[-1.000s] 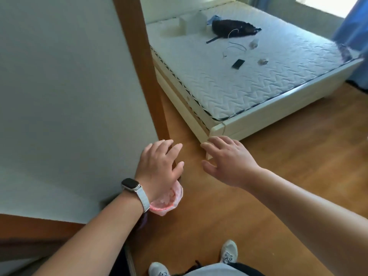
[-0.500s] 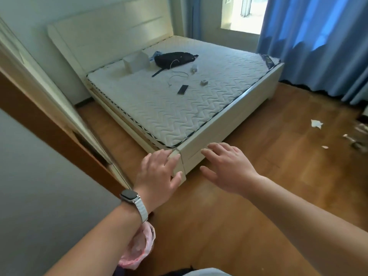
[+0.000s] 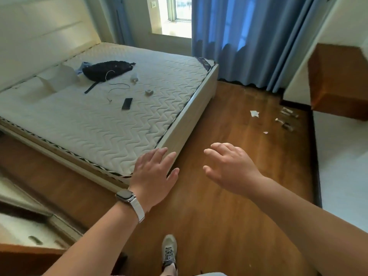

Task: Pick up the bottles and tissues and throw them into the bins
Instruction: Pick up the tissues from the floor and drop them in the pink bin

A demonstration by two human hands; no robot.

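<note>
bottles [image 3: 286, 120]: about 3, blurry, on floor by far wall | tissues [image 3: 254, 113]: 2 scraps just left of them | both well beyond left hand [image 3: 154, 174] and right hand [image 3: 231, 169], fingers spread, empty | bed [image 3: 179, 134] corner beside left hand | blue curtain [image 3: 249, 36] behind
</note>
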